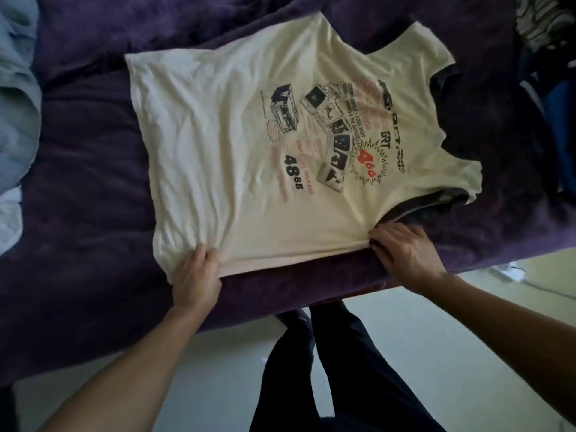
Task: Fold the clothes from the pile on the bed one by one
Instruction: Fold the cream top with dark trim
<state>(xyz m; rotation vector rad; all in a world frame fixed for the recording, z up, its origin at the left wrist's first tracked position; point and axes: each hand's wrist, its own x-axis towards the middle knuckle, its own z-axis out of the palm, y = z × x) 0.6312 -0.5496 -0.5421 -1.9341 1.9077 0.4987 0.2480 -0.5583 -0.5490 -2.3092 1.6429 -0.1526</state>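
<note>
T-shirt (pixel 218 151): thin cream knit cloth, matt and finely creased, with a flat black and red print; armhole and neck edges bound in darker cloth. Bed cover (pixel 84 182): purple plush cloth, soft-napped, matt. At 9 o'clock, crumpled pale blue cloth (pixel 15 88), smooth and matt. At 6 o'clock, pale floor (pixel 405 353), hard, smooth, glossy; dark matt cloth trousers (pixel 343 369).

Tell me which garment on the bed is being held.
The cream printed T-shirt, spread flat: the left hand and right hand grip its near edge. The light blue cloth at left and the striped garment at far right lie untouched.
</note>
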